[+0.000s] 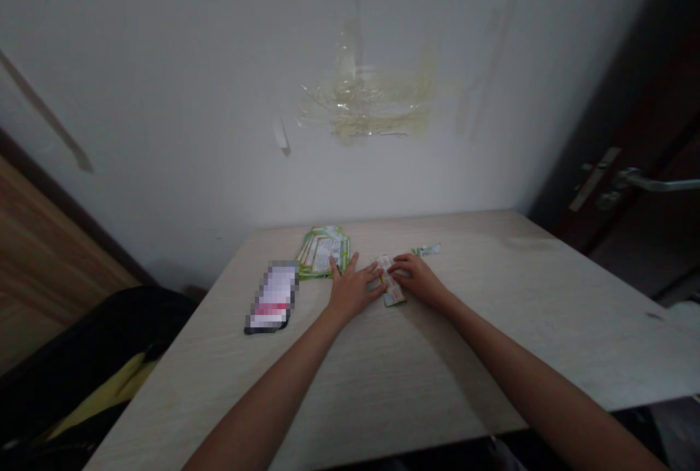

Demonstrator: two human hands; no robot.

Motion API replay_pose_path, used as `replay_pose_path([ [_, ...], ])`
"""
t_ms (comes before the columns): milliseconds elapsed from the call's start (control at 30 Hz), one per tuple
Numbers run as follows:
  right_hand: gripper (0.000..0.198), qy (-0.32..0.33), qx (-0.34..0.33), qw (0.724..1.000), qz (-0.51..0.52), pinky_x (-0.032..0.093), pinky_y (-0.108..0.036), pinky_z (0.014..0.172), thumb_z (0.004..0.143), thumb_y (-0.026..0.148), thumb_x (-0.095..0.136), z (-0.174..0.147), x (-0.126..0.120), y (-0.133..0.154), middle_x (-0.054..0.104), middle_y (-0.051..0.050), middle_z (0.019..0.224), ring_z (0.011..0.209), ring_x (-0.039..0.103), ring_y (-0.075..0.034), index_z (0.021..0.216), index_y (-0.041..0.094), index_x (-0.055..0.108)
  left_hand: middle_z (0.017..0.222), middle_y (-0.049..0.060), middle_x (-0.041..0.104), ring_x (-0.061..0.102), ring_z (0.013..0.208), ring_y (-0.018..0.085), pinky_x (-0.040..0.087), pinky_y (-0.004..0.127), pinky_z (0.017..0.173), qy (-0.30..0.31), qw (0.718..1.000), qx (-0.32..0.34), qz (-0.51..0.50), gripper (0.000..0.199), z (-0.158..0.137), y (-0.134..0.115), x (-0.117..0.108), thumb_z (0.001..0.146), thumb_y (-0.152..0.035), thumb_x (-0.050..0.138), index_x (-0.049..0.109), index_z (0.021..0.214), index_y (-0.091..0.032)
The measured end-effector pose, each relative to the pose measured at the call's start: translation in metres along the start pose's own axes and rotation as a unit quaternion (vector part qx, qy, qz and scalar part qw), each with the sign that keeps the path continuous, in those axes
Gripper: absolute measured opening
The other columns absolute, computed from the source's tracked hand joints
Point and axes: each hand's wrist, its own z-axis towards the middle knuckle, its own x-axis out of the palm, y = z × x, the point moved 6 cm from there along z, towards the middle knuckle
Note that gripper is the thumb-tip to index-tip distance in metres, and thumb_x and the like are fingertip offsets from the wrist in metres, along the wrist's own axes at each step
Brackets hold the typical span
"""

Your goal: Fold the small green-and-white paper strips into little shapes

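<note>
A narrow printed paper piece (394, 296), white with orange and green, lies on the pale wooden table (350, 383). My left hand (353, 289) rests on its left side with the fingers spread. From the right, my right hand (418, 280) touches the same piece with bent fingers; whether it pinches the paper is hard to see. Just beyond my left hand, several green-and-white printed sheets (325, 248) lie in a fanned pile. A small green-and-white strip (426, 249) lies past my right hand.
A phone (273, 296) with a blurred-out screen lies left of my left hand. The table's far edge meets a white wall (219, 92) bearing old tape (372, 103). At right is a dark door with a metal handle (661, 183). A black bag (109, 332) sits at lower left.
</note>
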Motion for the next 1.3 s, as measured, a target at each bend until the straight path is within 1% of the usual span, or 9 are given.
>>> replay_pose_path([
  [233,0.017,-0.004,-0.007,0.999,-0.040,0.048,-0.041,0.100,0.087,0.025,0.064,-0.003,0.000,0.005,0.065,-0.011,0.115,0.109,0.061,-0.024,0.098,0.023,0.077,0.147,-0.006,0.052,0.019,0.148,0.039,-0.018,0.076,0.107,0.009,1.000,-0.008,0.003,0.046,0.000,0.000,0.003,0.091,-0.061,0.047,0.055,0.133,-0.046],
  [333,0.025,-0.005,-0.010,0.998,-0.065,0.047,-0.044,0.101,0.088,0.023,0.061,-0.005,-0.002,0.012,0.064,-0.012,0.123,0.115,0.059,-0.026,0.109,0.024,0.075,0.148,-0.006,0.051,0.019,0.148,0.039,-0.017,0.076,0.107,0.010,1.000,-0.006,0.001,0.047,0.000,0.000,0.003,0.092,-0.062,0.044,0.053,0.136,-0.047],
  [433,0.035,0.017,-0.042,0.996,-0.081,0.044,-0.047,0.105,0.091,0.019,0.055,-0.006,-0.003,0.023,0.058,-0.008,0.138,0.122,0.054,-0.026,0.121,0.028,0.069,0.149,-0.006,0.049,0.020,0.148,0.039,-0.016,0.077,0.106,0.015,1.000,-0.012,0.005,0.048,-0.001,0.001,0.004,0.092,-0.065,0.042,0.051,0.136,-0.049],
  [567,0.035,0.044,-0.041,0.995,-0.082,0.045,-0.045,0.104,0.093,0.020,0.052,-0.006,-0.003,0.028,0.063,-0.004,0.134,0.118,0.057,-0.024,0.123,0.029,0.068,0.150,-0.004,0.048,0.023,0.147,0.039,-0.015,0.077,0.106,-0.004,0.999,-0.028,0.029,0.046,-0.002,0.002,0.005,0.090,-0.068,0.042,0.056,0.131,-0.051],
  [700,0.033,0.049,-0.038,0.994,-0.086,0.045,-0.044,0.104,0.094,0.022,0.051,-0.005,-0.002,0.028,0.064,-0.004,0.133,0.118,0.057,-0.024,0.122,0.027,0.068,0.149,-0.004,0.050,0.027,0.144,0.040,-0.015,0.077,0.106,-0.027,0.998,-0.033,0.037,0.043,-0.004,0.002,0.004,0.090,-0.067,0.044,0.057,0.128,-0.052],
  [867,0.032,0.047,-0.044,0.993,-0.101,0.045,-0.045,0.104,0.094,0.023,0.052,-0.009,-0.004,0.031,0.064,-0.007,0.131,0.119,0.056,-0.025,0.120,0.025,0.069,0.150,-0.002,0.049,0.030,0.142,0.039,-0.010,0.079,0.106,-0.014,0.998,-0.057,0.028,0.046,-0.005,0.007,0.004,0.085,-0.070,0.049,0.060,0.126,-0.052],
  [1033,0.031,0.046,-0.052,0.993,-0.098,0.045,-0.045,0.103,0.093,0.022,0.053,-0.010,-0.006,0.032,0.064,-0.007,0.130,0.118,0.057,-0.025,0.118,0.025,0.070,0.152,0.000,0.046,0.030,0.143,0.038,-0.010,0.078,0.108,-0.035,0.997,-0.063,0.034,0.047,-0.006,0.008,-0.001,0.083,-0.070,0.052,0.064,0.122,-0.047],
  [1167,0.030,0.041,-0.054,0.993,-0.093,0.046,-0.044,0.103,0.093,0.023,0.054,-0.010,-0.007,0.032,0.064,-0.008,0.130,0.117,0.058,-0.025,0.118,0.024,0.070,0.152,-0.001,0.046,0.028,0.143,0.039,-0.009,0.078,0.109,-0.030,0.997,-0.059,0.037,0.048,-0.006,0.007,0.000,0.084,-0.070,0.051,0.065,0.122,-0.044],
  [1300,0.030,0.044,-0.050,0.993,-0.096,0.045,-0.044,0.103,0.093,0.022,0.054,-0.010,-0.006,0.031,0.065,-0.007,0.131,0.119,0.057,-0.024,0.118,0.024,0.070,0.152,-0.003,0.046,0.028,0.144,0.038,-0.006,0.079,0.108,-0.024,0.997,-0.052,0.047,0.048,-0.006,0.006,0.000,0.086,-0.069,0.047,0.063,0.125,-0.045],
])
